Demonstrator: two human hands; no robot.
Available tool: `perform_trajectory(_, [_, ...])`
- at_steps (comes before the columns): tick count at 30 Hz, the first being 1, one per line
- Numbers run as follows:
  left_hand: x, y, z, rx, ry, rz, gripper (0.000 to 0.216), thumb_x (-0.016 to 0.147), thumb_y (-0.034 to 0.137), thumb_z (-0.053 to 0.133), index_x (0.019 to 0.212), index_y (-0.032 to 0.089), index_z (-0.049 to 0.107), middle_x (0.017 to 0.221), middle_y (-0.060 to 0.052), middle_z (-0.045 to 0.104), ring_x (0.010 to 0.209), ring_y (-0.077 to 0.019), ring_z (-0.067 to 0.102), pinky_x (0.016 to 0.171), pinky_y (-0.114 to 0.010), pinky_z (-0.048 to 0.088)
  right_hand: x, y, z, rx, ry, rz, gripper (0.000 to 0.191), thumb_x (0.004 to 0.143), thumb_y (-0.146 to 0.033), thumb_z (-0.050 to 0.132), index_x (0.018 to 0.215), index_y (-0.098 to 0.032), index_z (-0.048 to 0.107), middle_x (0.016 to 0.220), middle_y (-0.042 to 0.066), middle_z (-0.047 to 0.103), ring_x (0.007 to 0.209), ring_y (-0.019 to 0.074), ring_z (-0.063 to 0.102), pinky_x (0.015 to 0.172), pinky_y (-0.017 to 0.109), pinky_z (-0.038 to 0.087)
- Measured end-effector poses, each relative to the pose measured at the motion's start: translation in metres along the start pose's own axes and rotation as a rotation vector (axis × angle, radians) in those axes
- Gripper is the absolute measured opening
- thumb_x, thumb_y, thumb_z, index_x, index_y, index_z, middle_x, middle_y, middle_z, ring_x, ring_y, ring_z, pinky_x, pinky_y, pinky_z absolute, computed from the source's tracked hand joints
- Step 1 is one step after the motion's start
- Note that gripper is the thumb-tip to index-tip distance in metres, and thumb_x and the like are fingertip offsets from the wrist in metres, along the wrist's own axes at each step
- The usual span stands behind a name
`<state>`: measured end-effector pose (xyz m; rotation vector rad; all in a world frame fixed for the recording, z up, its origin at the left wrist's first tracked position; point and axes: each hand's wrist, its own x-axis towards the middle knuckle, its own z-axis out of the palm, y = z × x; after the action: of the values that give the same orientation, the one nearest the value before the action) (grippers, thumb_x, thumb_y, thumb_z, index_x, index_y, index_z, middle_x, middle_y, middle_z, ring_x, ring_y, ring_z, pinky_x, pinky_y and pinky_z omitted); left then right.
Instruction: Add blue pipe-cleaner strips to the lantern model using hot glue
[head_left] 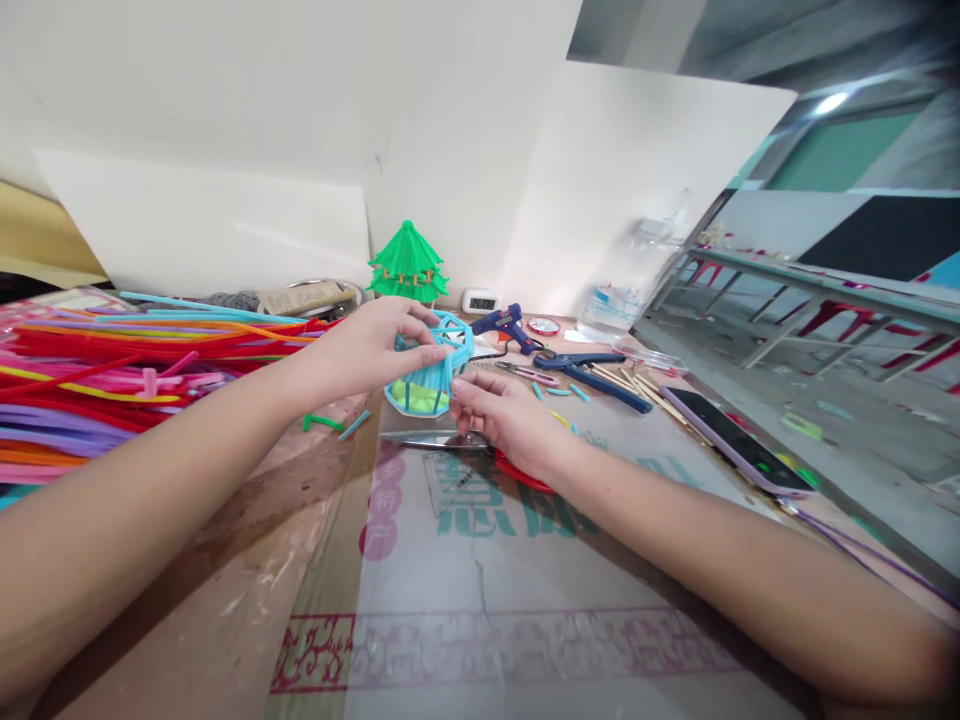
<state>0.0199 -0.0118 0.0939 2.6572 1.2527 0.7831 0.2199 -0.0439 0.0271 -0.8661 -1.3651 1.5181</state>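
Observation:
A small round cage made of light blue pipe cleaners (433,376), with a pale green base, is held above the table at the middle of the view. My left hand (382,345) grips its upper left side, thumb and fingers closed over the blue strips. At the lower right edge of the cage, the fingertips of my right hand (506,412) are pinched together against it; whatever fine piece may be between them is hidden. Scissors with red handles (525,474) lie under my right hand, their blades pointing left.
Bundles of coloured pipe cleaners (90,385) fill the left side. Behind stand a green pipe-cleaner tree (407,262), a small digital clock (481,301) and a blue glue gun (504,322). To the right lie pliers (600,375), wooden sticks (652,390) and a phone (731,435).

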Motion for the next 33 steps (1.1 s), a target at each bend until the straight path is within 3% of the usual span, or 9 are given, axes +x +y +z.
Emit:
perform_trajectory(11, [0.001,0.0016,0.0016,0.001,0.004,0.058,0.042,0.088,0.052,0.052,0.087,0.02,0.078,0.128,-0.009,0.065,0.122,-0.0272,0.058,0.106,-0.041,0.043,-0.0024,-0.0019,0.0032,0.069,-0.044,0.053,0.035,0.069,-0.044,0.084,0.076,-0.016,0.064,0.067,-0.002,0.062,0.056,0.0094,0.054,0.058,0.026,0.041])
perform_trajectory(19, [0.0009,0.0041,0.0007,0.034,0.005,0.072,0.037,0.088,0.05,0.053,0.087,0.022,0.078,0.126,-0.006,0.066,0.124,-0.0255,0.057,0.108,-0.04,0.042,-0.0031,-0.0003,0.0003,0.173,-0.055,0.066,0.023,0.074,-0.032,0.079,0.081,-0.015,0.065,0.067,0.001,0.065,0.06,0.0112,0.058,0.061,0.025,0.046])
perform_trajectory(33, [0.001,0.0009,0.0018,0.021,0.024,0.121,0.038,0.089,0.049,0.053,0.087,0.02,0.078,0.124,-0.008,0.068,0.122,-0.0242,0.059,0.106,-0.038,0.043,-0.0051,-0.0011,0.0015,0.143,-0.091,0.087,0.027,0.075,-0.038,0.08,0.078,-0.014,0.068,0.07,0.003,0.068,0.061,0.0107,0.059,0.061,0.024,0.046])
